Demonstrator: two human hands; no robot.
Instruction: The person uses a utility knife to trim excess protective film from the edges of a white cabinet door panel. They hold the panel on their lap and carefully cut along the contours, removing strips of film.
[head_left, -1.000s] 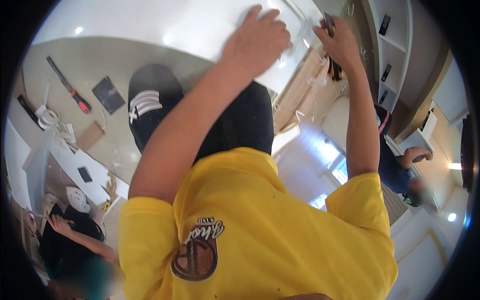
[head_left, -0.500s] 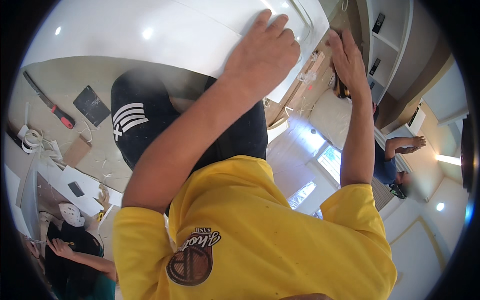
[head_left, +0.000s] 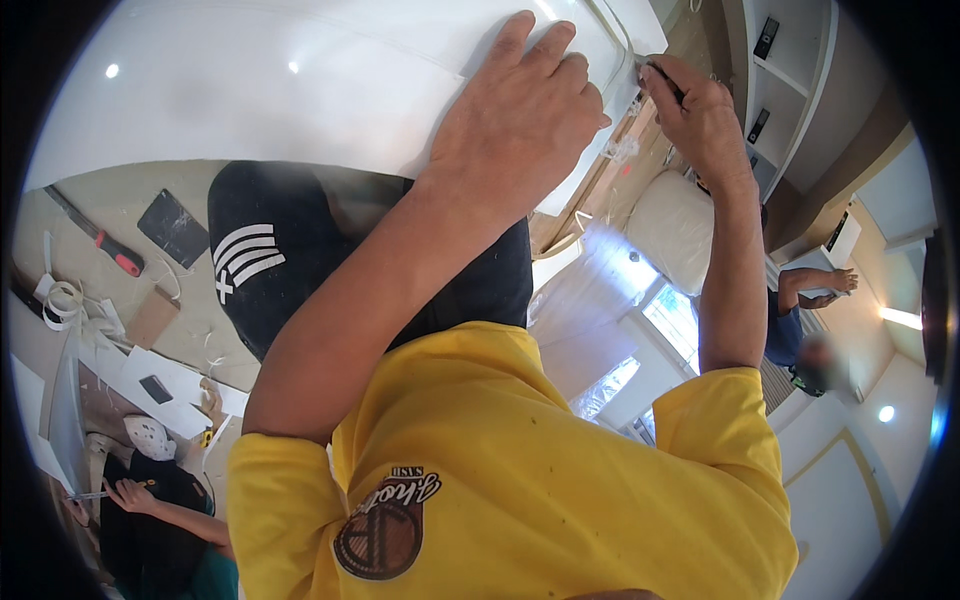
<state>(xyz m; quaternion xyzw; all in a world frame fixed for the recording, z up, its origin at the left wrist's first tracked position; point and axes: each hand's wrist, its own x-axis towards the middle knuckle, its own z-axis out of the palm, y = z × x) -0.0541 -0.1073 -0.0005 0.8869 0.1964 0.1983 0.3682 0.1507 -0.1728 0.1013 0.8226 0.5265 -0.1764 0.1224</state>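
A large glossy white panel (head_left: 250, 90) lies across the top of the view, above my dark trousers. Pressed flat on it near its right part is my left hand (head_left: 525, 105), its fingers apart and holding nothing. At the panel's upper right corner, my right hand (head_left: 695, 115) is closed around a small dark-handled tool (head_left: 667, 80). The tool's grey tip is by the panel edge, and its exact kind is hard to make out. A thin pale strip (head_left: 622, 35) curves along this corner, close to the tool.
On the floor at left lie a red-and-black-handled saw (head_left: 118, 250), a dark flat plate (head_left: 172, 228) and a coil of white edging (head_left: 65, 300). A phone (head_left: 155, 388) rests on white offcuts. One co-worker (head_left: 150, 510) is lower left, another (head_left: 800, 310) at right. White shelving (head_left: 790, 75) stands upper right.
My right hand has gone from loosely extended fingers to a closed grip on the dark-handled tool at the panel's corner. My left hand stays on the panel.
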